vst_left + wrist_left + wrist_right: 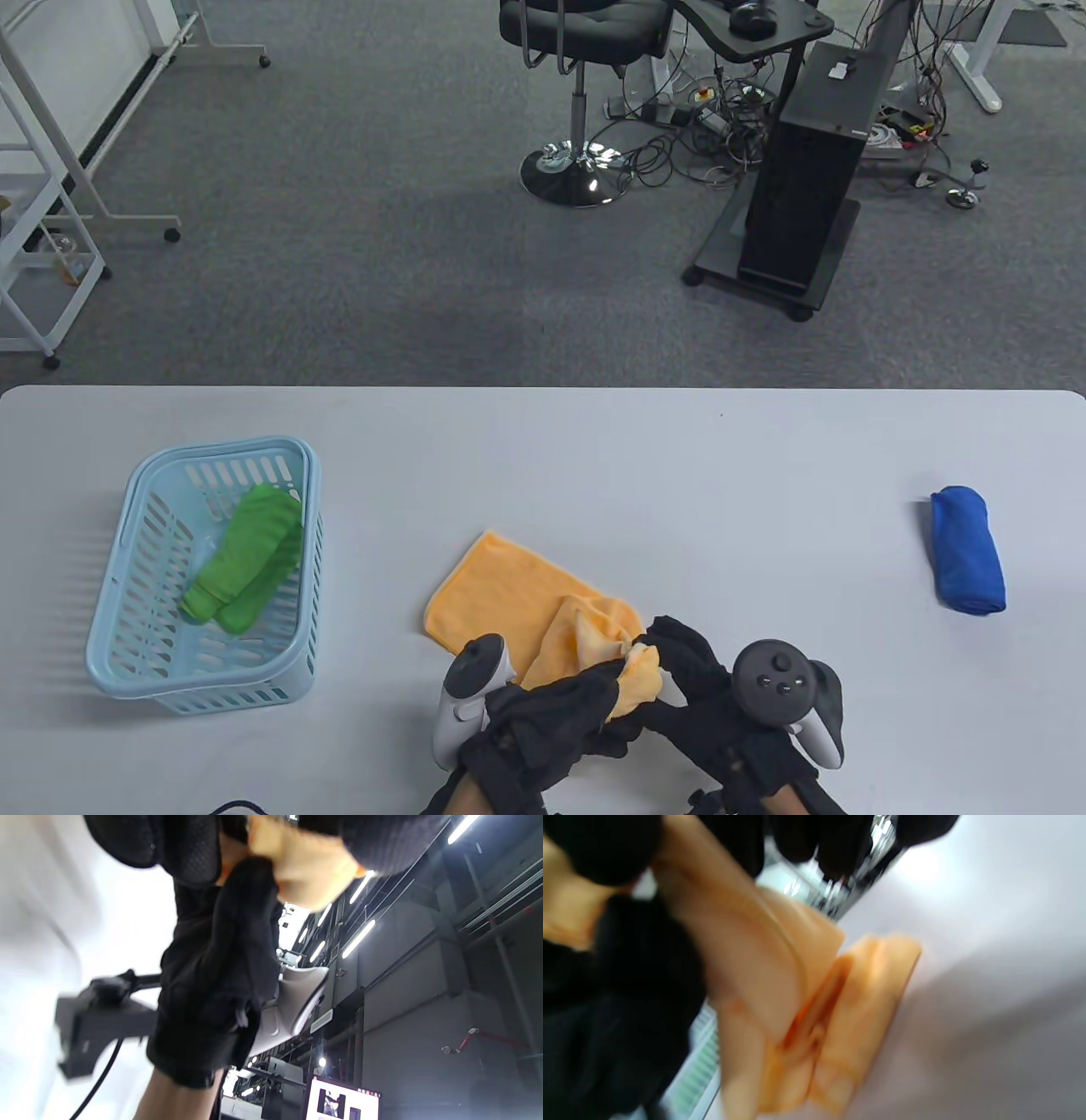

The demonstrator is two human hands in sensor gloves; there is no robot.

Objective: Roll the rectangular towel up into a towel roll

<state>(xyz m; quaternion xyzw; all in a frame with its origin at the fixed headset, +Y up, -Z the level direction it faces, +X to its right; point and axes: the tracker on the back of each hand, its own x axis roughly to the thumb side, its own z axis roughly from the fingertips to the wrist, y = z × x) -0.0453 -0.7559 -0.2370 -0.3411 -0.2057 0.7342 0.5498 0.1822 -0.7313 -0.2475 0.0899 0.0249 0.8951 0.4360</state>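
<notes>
Centrally, at the near edge of the white table (594, 458), both gloved hands gripped the orange rectangular microfibre towel (509, 594). The left hand (543, 722) and the right hand (704, 679) had fingers curled round its lifted, bunched near end; the far end lay flat. A green rolled towel (246, 556) lay inside the light-blue plastic basket (127, 654). A blue rolled towel (967, 548) lay well apart, right.

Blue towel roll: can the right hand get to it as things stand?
Probably yes, but not right away. The blue towel roll lies alone on the table to the right, with bare surface between it and the right hand. That hand, like the left hand, grips the orange towel.
</notes>
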